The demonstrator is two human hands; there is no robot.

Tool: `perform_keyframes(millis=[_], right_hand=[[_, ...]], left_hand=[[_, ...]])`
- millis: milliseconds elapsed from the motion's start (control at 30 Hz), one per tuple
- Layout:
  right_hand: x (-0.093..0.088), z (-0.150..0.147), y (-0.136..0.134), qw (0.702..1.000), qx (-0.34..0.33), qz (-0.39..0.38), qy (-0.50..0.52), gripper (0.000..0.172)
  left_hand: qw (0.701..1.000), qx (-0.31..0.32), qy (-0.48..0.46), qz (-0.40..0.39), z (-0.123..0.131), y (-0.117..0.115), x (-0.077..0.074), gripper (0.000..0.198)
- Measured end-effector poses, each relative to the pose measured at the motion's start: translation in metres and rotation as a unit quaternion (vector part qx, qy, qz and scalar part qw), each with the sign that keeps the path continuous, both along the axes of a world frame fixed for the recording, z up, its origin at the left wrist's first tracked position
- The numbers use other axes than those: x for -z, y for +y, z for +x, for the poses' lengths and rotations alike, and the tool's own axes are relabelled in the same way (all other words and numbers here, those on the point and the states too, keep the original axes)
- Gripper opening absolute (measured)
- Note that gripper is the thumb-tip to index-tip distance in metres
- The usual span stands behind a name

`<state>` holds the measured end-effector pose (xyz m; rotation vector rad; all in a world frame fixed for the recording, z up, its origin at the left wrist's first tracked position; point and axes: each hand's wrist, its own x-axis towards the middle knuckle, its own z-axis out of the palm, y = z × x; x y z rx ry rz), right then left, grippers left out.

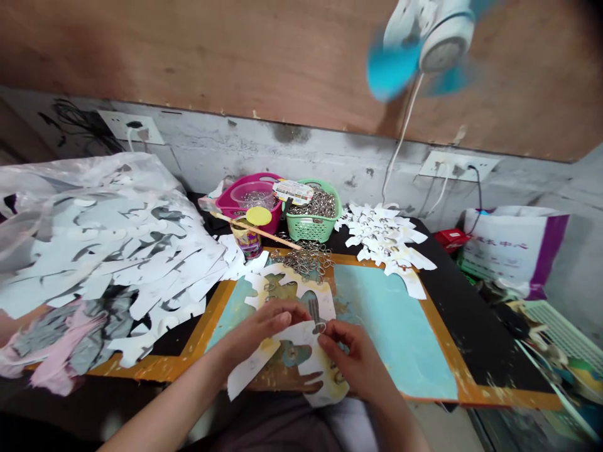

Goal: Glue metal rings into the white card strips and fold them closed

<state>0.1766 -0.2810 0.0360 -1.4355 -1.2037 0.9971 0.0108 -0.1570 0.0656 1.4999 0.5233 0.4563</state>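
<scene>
A white cut-out sheet (294, 336) with curved holes and yellowish stains lies in front of me, its near edge overhanging the table. My left hand (273, 323) is closed on its upper left part, fingers curled over it. My right hand (351, 351) pinches at the sheet's right side, thumb and index finger at a small metal ring (321, 327). Other rings sit along the sheet near my right palm. Behind it lies another white cut-out piece (327, 295). Beyond, loose metal rings (308, 258) form a heap.
A pink basket (226, 199) and a green basket (311, 229) of metal rings stand by the wall. A stick (257, 230) crosses a small tub (247, 242). Stacked white sheets (155, 251) spread left, finished-looking cut-outs (384, 235) right. A blue fan (396, 69) spins above.
</scene>
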Motion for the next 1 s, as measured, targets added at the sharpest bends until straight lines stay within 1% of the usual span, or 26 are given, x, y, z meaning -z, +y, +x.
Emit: perform_keyframes(millis=[67,133,167,200,267,333,400,500,567,600,633,667,733,800,867,900,933,1000], right_hand=[[-0.008,-0.001,-0.005,1.0,0.0,-0.006,-0.017,0.034],[-0.011,-0.002,-0.011,1.0,-0.007,-0.005,-0.005,0.033],[-0.012,-0.003,-0.014,1.0,-0.013,0.0,0.015,0.031],[-0.011,-0.005,-0.017,0.999,-0.021,0.009,0.049,0.03],[-0.006,-0.01,-0.022,0.988,-0.038,0.03,0.148,0.026],[0.0,-0.016,-0.026,0.963,-0.052,0.046,0.26,0.026],[0.007,-0.021,-0.027,0.938,-0.054,0.056,0.337,0.029],[0.011,-0.024,-0.027,0.922,-0.01,0.055,0.384,0.028],[0.011,-0.022,-0.026,0.92,0.038,0.055,0.385,0.026],[0.01,-0.021,-0.027,0.924,0.061,0.057,0.374,0.026],[0.009,-0.02,-0.027,0.931,0.082,0.058,0.351,0.026],[0.008,-0.02,-0.027,0.94,0.1,0.056,0.32,0.026],[0.006,-0.021,-0.028,0.959,0.123,0.054,0.248,0.029],[0.006,-0.024,-0.029,0.971,0.127,0.056,0.193,0.031],[0.007,-0.026,-0.029,0.974,0.125,0.067,0.179,0.031],[0.008,-0.027,-0.03,0.972,0.115,0.073,0.193,0.031],[0.01,-0.026,-0.031,0.967,0.102,0.076,0.219,0.034],[0.014,-0.025,-0.032,0.957,0.078,0.073,0.271,0.041]], left_hand=[[1.0,0.006,0.018,0.02,0.001,-0.001,-0.005,0.038],[0.997,0.039,0.049,0.05,0.003,-0.004,-0.007,0.032],[0.996,0.061,0.052,0.047,0.004,-0.006,-0.006,0.034],[0.996,0.079,0.047,0.022,0.005,-0.01,-0.004,0.037],[0.993,0.086,0.022,-0.082,0.007,-0.02,0.002,0.042],[0.978,0.063,-0.01,-0.199,0.008,-0.032,0.01,0.046],[0.96,0.044,-0.04,-0.273,0.01,-0.041,0.017,0.047],[0.929,0.005,-0.05,-0.367,0.013,-0.043,0.023,0.044],[0.906,-0.014,-0.06,-0.418,0.012,-0.042,0.024,0.05],[0.904,-0.025,-0.073,-0.42,0.011,-0.042,0.025,0.057],[0.909,-0.037,-0.088,-0.405,0.009,-0.044,0.027,0.062],[0.918,-0.052,-0.097,-0.381,0.006,-0.047,0.03,0.063],[0.933,-0.086,-0.103,-0.334,0.002,-0.056,0.037,0.057],[0.945,-0.113,-0.072,-0.299,0.0,-0.064,0.043,0.055],[0.957,-0.134,-0.016,-0.256,0.002,-0.068,0.046,0.052],[0.963,-0.133,0.011,-0.233,0.005,-0.069,0.045,0.051],[0.969,-0.119,0.027,-0.216,0.007,-0.068,0.044,0.051],[0.976,-0.068,0.017,-0.204,0.011,-0.067,0.041,0.051]])
